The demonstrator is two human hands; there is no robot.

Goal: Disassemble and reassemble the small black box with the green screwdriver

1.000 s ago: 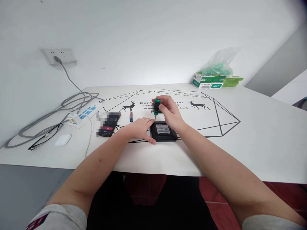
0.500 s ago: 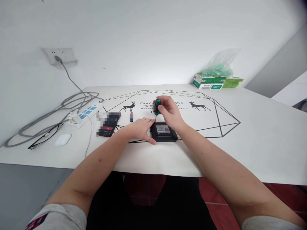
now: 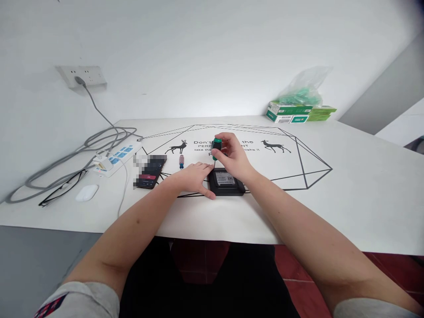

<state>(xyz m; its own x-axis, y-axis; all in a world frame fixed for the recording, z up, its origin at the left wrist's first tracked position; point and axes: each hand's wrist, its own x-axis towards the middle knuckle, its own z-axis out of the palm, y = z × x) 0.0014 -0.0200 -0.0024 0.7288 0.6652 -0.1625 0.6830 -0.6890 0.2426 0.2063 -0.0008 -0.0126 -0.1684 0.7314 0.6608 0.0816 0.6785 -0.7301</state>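
A flat black box-shaped device (image 3: pixel 227 191) with a printed label lies on the white table near its front edge. My left hand (image 3: pixel 196 177) grips its left side, the thumb at the near corner and the fingers at the far one. In my right hand (image 3: pixel 234 152) is a screwdriver (image 3: pixel 217 145) with a green and black handle, held nearly upright. Its shaft points down at the far left corner of the device; the tip's exact contact is too small to make out. A second, small screwdriver (image 3: pixel 181 161) with a clear reddish handle lies beyond my left hand.
Left of my hands are a phone (image 3: pixel 153 171), a power strip (image 3: pixel 121 154) with coiled grey cable, glasses (image 3: pixel 62 189) and a white earbud case (image 3: pixel 87 193). Green and white boxes (image 3: pixel 289 109) with a plastic bag (image 3: pixel 304 88) on top stand by the wall.
My right hand's fingers have shifted on the screwdriver handle, which has tipped slightly to the left. My left hand and the device have stayed in place.
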